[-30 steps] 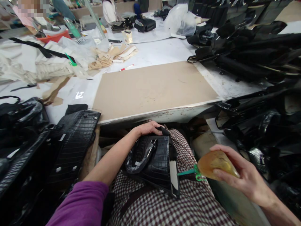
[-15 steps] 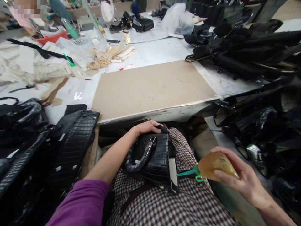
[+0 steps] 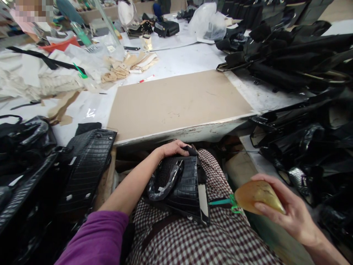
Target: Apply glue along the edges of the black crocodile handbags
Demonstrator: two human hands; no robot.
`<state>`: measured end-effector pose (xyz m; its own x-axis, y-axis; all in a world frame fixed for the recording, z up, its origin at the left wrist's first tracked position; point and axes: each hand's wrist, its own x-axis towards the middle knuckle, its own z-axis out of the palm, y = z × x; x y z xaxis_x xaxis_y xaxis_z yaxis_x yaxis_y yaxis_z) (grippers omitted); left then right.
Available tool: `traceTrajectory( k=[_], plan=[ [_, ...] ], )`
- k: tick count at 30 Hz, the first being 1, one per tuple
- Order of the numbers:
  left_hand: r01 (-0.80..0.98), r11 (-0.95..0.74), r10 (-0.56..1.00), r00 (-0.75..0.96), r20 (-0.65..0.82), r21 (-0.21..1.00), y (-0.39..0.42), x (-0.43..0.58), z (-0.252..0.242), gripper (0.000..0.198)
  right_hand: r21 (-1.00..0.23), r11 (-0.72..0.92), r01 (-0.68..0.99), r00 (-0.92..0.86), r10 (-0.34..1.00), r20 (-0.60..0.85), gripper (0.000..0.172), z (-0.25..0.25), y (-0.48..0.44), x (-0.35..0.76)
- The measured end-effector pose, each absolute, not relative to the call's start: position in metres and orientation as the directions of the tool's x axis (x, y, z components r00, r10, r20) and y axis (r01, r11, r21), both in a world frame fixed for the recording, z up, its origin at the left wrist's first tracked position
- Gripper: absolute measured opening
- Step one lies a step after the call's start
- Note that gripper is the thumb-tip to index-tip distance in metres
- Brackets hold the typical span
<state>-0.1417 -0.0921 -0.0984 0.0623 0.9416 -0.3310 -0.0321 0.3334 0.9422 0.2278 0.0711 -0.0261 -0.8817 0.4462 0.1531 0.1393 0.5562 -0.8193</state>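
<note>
A black crocodile-patterned handbag (image 3: pixel 189 187) lies across my lap on a checked apron (image 3: pixel 220 235). Its handle (image 3: pixel 165 187) is wrapped in clear plastic, and a pale strip (image 3: pixel 203 200) shows along its right edge. My left hand (image 3: pixel 175 148) is closed on black material at the bag's far edge, fingertips partly hidden. To the right, my right hand (image 3: pixel 284 206) grips an amber glue bottle (image 3: pixel 256 197) around its body. The bottle's green nozzle (image 3: pixel 220 202) points left, its tip close to the pale strip; whether they touch I cannot tell.
A brown board (image 3: pixel 176 103) covers the near part of the white table (image 3: pixel 176 60). Black bag pieces are heaped at right (image 3: pixel 298 59), and crocodile-patterned panels (image 3: pixel 85 162) lie at left. Another green-tipped bottle (image 3: pixel 88 81) stands among scraps. A person sits at the far left.
My right hand and the glue bottle have shifted slightly right and down. The nozzle now lies more level. My left hand and the handbag look still.
</note>
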Motion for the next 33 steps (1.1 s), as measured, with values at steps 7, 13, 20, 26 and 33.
traceTrajectory(
  k=[7,13,20,26,33],
  plan=[
    [-0.034,0.324,0.944,0.069,-0.321,0.945,-0.093,-0.144,-0.101,0.035,-0.89,0.41,0.2,-0.886,0.464,0.015,0.041,-0.038,0.067,0.237],
    [-0.031,0.316,0.948,0.054,-0.314,0.948,-0.095,-0.142,-0.098,0.037,-0.894,0.401,0.199,-0.841,0.538,0.053,0.043,-0.045,0.063,0.232],
    [-0.034,0.311,0.949,0.061,-0.309,0.95,-0.095,-0.143,-0.099,0.036,-0.894,0.375,0.247,-0.901,0.429,-0.069,0.045,-0.042,0.07,0.242],
    [-0.031,0.314,0.948,0.058,-0.312,0.949,-0.095,-0.144,-0.099,0.036,-0.936,0.246,0.251,-0.8,0.597,-0.058,0.046,-0.051,0.065,0.226],
    [-0.032,0.325,0.945,0.042,-0.324,0.945,-0.099,-0.143,-0.098,0.038,-0.943,0.271,0.193,-0.803,0.596,0.007,0.045,-0.044,0.058,0.209]
  ],
)
